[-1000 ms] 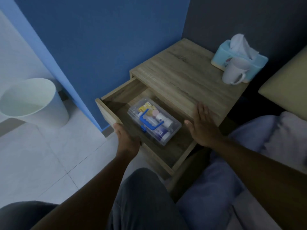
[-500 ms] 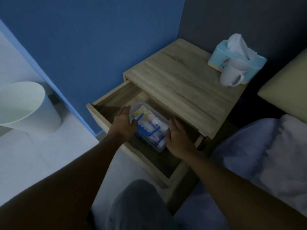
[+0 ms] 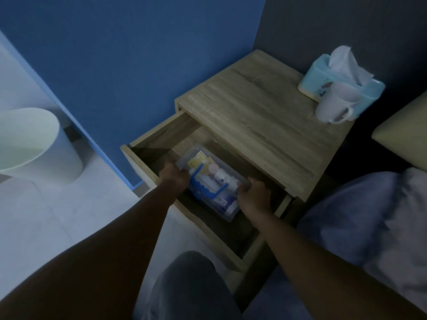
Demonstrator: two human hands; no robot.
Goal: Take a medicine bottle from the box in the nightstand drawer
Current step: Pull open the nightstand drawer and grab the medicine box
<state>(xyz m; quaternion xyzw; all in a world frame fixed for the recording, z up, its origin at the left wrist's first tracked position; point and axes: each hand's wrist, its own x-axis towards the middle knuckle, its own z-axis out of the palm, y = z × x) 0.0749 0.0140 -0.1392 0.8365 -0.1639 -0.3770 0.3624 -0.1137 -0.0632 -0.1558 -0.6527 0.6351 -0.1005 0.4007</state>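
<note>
I note both hands, half a second ago only reaching in, now curled shut on the clear box (image 3: 209, 181) mid-drawer (image 3: 147, 155), left hand (image 3: 175, 175) at its left end, right hand (image 3: 253, 192) at its right edge, bottles inside, so lifting can begin.

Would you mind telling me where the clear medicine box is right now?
In the head view, the clear medicine box sits inside the open nightstand drawer, with the left hand and the right hand gripping its opposite sides.
</note>
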